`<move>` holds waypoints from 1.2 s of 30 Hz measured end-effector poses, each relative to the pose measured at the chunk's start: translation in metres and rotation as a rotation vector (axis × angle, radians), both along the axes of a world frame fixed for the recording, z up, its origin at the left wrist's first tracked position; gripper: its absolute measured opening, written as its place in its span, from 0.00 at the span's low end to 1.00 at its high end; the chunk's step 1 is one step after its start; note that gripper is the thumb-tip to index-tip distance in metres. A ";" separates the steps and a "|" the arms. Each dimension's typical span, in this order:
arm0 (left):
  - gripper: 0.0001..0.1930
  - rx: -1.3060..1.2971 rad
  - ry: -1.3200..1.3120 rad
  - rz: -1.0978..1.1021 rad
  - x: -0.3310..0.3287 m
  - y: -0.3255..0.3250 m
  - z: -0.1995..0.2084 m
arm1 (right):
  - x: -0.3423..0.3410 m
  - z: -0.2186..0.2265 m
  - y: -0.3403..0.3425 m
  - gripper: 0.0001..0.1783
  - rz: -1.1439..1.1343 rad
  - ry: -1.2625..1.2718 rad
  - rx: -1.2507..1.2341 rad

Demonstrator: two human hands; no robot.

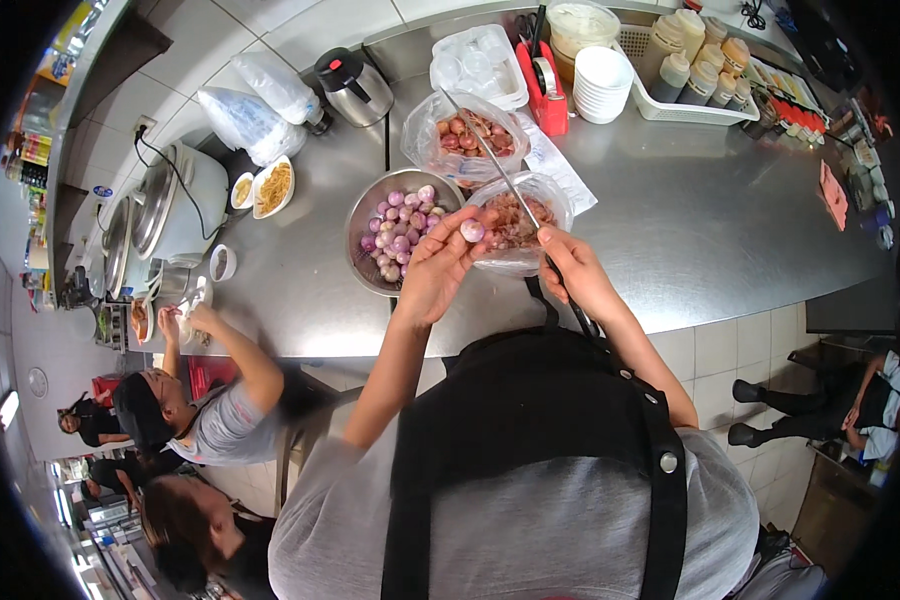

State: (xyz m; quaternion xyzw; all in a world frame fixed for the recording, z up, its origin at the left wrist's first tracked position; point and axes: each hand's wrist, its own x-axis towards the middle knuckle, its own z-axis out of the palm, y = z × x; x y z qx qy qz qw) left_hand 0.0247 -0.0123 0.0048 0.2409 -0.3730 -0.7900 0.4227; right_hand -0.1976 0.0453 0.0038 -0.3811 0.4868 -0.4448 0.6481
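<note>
Our left hand [438, 268] gripping a peeled shallot [472, 231], right hand [570, 272] clutching a knife [515, 190], above metal bowl [362, 225] of peeled shallots and bag [560, 200] of peels.

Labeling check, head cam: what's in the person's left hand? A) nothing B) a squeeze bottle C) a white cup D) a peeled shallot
D: the left hand pinches a peeled purple shallot at its fingertips, over the metal bowl of peeled ones, while the right hand grips a long knife.
</note>
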 end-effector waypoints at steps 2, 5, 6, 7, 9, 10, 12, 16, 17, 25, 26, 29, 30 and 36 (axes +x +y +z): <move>0.23 -0.016 -0.036 0.026 -0.001 0.001 0.001 | 0.003 -0.002 0.003 0.26 0.010 -0.024 -0.008; 0.24 -0.032 -0.110 0.049 -0.002 0.002 -0.003 | 0.016 0.007 0.008 0.25 0.061 -0.043 -0.181; 0.24 -0.038 -0.145 0.050 -0.002 0.003 -0.004 | 0.011 0.008 0.007 0.27 0.173 -0.026 -0.165; 0.24 -0.036 -0.146 0.050 -0.003 0.004 -0.005 | 0.013 0.009 0.008 0.27 0.173 -0.027 -0.163; 0.21 -0.047 -0.133 0.113 -0.004 0.006 -0.006 | 0.021 0.013 0.008 0.30 0.172 0.177 -0.385; 0.21 -0.047 -0.134 0.115 -0.004 0.005 -0.010 | 0.024 0.017 0.008 0.32 0.167 0.155 -0.432; 0.17 -0.057 -0.130 0.143 -0.003 0.002 -0.019 | 0.024 0.014 0.006 0.32 0.163 0.192 -0.473; 0.13 -0.089 -0.148 0.146 -0.003 0.003 -0.016 | 0.024 0.012 0.005 0.31 0.156 0.320 -0.612; 0.12 -0.100 -0.175 0.158 -0.004 0.003 -0.013 | 0.024 0.012 0.005 0.31 0.159 0.320 -0.611; 0.13 -0.128 -0.185 0.063 -0.002 0.004 -0.010 | 0.010 0.012 0.003 0.29 0.228 -0.145 -0.103; 0.14 -0.098 -0.201 0.064 -0.003 0.004 -0.008 | 0.017 0.007 0.004 0.29 0.130 -0.134 -0.103; 0.14 -0.064 -0.209 0.080 -0.003 0.003 -0.005 | 0.012 0.013 0.004 0.29 0.157 -0.040 -0.151; 0.13 -0.062 -0.204 0.085 -0.002 0.003 -0.005 | 0.013 0.016 0.005 0.29 0.168 -0.038 -0.153; 0.13 -0.123 -0.265 0.183 -0.008 0.006 -0.008 | 0.024 0.026 0.016 0.31 0.192 0.143 -0.232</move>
